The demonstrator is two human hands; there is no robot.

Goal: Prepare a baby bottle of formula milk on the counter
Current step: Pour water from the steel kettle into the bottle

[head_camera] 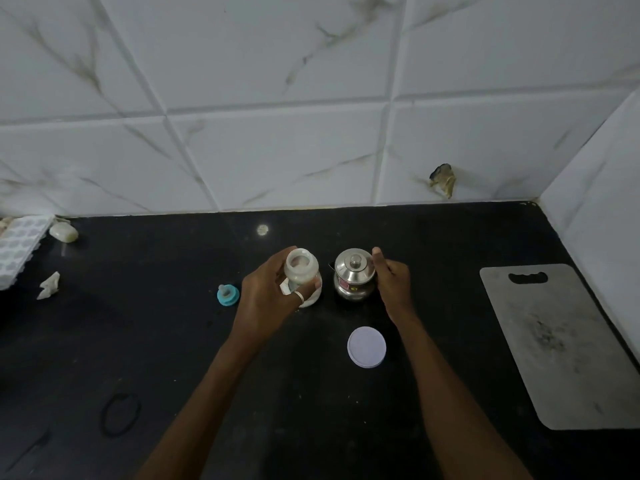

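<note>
- Left hand (266, 296) grips one open bottle (300, 270); one teat (228, 294) just left.
- Right hand (392, 282) beside one pot (354, 277), grasp unclear.
- One lid (366, 347) beside right wrist.

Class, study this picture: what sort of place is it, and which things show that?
Probably a home kitchen: a dark counter against a tiled wall, with a chopping board and an ice tray on it.

On the counter (173, 341), a baby bottle (300, 268) held by the left hand (266, 296) is at the centre, with a lidded pot (354, 278) just right of it, a teat (228, 294) to its left, a round lid (366, 347) in front of the pot, a cutting board (561, 341) far right and an ice tray (17, 251) far left.
</note>
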